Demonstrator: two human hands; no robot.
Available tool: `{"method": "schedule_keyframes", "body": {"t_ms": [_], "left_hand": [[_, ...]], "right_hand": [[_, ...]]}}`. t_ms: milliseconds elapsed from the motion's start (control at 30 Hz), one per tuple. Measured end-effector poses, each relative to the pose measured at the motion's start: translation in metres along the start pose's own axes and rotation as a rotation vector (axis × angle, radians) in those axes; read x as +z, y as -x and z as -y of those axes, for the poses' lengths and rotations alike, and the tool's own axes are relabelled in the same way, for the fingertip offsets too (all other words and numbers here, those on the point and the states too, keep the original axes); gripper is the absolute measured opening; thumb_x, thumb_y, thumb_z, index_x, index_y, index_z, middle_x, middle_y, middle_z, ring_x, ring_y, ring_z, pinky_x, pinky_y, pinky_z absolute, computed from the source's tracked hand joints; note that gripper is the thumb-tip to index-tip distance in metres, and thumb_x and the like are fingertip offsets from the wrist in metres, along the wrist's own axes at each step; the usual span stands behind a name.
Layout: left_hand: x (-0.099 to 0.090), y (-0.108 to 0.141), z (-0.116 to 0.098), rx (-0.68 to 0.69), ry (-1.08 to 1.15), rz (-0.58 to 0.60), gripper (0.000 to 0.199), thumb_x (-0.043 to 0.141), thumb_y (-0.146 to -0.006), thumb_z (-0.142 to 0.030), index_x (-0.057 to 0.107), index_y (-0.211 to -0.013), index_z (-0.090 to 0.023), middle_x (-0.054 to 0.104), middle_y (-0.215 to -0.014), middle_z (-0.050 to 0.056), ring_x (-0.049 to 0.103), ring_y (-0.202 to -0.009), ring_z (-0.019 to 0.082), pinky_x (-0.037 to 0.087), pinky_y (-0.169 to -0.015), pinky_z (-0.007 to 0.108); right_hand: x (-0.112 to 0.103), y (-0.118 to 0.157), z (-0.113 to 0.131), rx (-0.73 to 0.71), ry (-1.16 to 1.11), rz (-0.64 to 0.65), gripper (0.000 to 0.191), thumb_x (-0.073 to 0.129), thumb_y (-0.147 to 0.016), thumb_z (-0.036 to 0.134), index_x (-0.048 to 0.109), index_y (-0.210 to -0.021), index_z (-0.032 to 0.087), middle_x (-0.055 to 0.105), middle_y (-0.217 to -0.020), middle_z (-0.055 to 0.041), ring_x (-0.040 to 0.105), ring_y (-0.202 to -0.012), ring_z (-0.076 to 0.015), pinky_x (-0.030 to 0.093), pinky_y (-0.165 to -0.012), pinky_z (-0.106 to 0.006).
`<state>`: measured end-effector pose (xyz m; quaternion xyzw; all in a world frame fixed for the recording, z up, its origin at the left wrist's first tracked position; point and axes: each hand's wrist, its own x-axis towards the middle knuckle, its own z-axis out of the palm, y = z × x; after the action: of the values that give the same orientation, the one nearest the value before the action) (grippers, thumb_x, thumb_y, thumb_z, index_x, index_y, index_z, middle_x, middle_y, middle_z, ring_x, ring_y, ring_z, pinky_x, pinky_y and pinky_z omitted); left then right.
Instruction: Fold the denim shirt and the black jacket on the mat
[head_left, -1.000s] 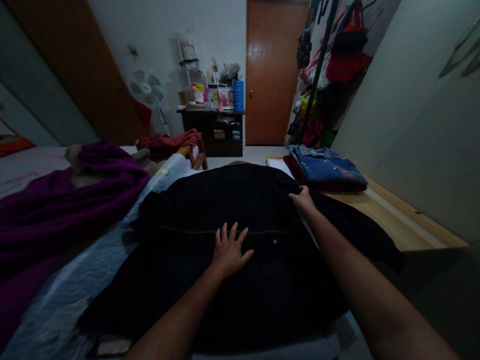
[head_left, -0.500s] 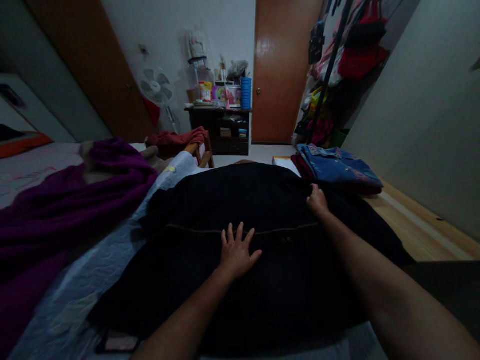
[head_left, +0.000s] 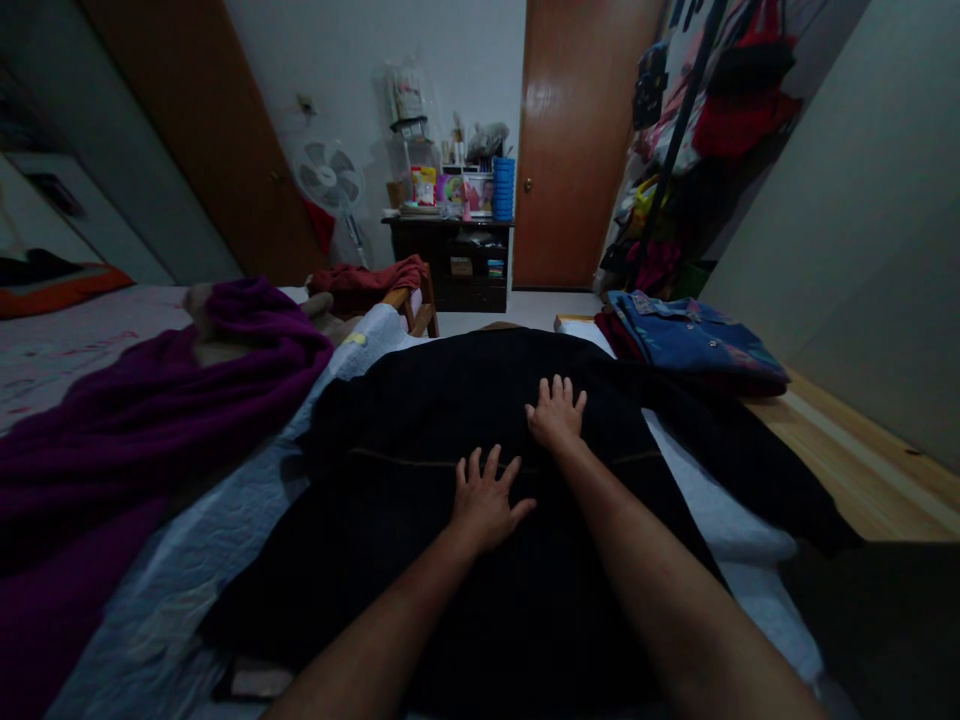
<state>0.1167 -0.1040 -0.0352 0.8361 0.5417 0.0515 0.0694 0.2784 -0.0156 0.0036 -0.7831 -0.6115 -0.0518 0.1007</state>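
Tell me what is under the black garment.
Light cloth shows past both sides of the black garment, so it likely runs underneath. Whatever lies beneath the middle is covered and cannot be seen.

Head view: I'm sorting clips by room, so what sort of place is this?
Most likely a bedroom: a rumpled purple cloth lies on what looks like a bed, folded clothes are stacked at the right, and a fan stands farther back.

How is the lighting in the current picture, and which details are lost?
Head view: dim overall; black garment so dark that most surface detail vanishes; left hand and right hand stand out; brown door has a faint sheen.
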Motion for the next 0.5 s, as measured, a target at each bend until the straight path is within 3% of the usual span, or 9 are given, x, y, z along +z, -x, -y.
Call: {"method": "schedule_keyframes", "body": {"t_ms": [100, 200, 367, 500], "left_hand": [[0.002, 0.004, 0.006, -0.042, -0.004, 0.004, 0.074, 0.033, -0.080, -0.075, 0.030, -0.144, -0.039, 0.024, -0.155, 0.006, 0.013, -0.141, 0.040, 0.009, -0.109, 0.061], [-0.002, 0.006, 0.016, -0.115, -0.028, 0.024, 0.078, 0.035, -0.078, -0.077, 0.029, -0.145, -0.038, 0.024, -0.155, 0.009, 0.013, -0.141, 0.043, 0.010, -0.107, 0.063], [-0.011, 0.008, 0.037, -0.217, -0.061, 0.055, 0.086, 0.029, -0.075, -0.081, 0.030, -0.146, -0.032, 0.025, -0.154, 0.013, 0.015, -0.139, 0.045, 0.013, -0.106, 0.063], [-0.009, 0.010, 0.042, -0.237, -0.084, 0.055, 0.088, 0.028, -0.075, -0.081, 0.030, -0.146, -0.029, 0.023, -0.154, 0.015, 0.014, -0.139, 0.045, 0.013, -0.106, 0.064]], "right_hand": [[0.034, 0.010, -0.016, 0.051, -0.011, 0.134, 0.063, 0.034, -0.092, 0.050, 0.035, -0.144, 0.014, 0.025, -0.153, -0.0159, 0.012, -0.142, -0.0301, 0.004, -0.111, -0.049], [0.047, 0.004, -0.036, 0.002, -0.034, 0.228, 0.066, 0.031, -0.093, 0.053, 0.031, -0.146, 0.013, 0.023, -0.154, -0.0142, 0.012, -0.142, -0.0281, 0.007, -0.112, -0.045], [0.039, -0.012, -0.039, 0.015, -0.114, 0.265, 0.060, 0.036, -0.094, 0.044, 0.031, -0.145, 0.012, 0.023, -0.154, -0.0128, 0.014, -0.142, -0.0241, 0.008, -0.113, -0.039], [0.028, -0.021, -0.006, 0.175, -0.201, 0.316, 0.063, 0.039, -0.091, 0.043, 0.031, -0.144, 0.010, 0.025, -0.152, -0.0171, 0.017, -0.141, -0.0291, 0.014, -0.111, -0.048]]}}
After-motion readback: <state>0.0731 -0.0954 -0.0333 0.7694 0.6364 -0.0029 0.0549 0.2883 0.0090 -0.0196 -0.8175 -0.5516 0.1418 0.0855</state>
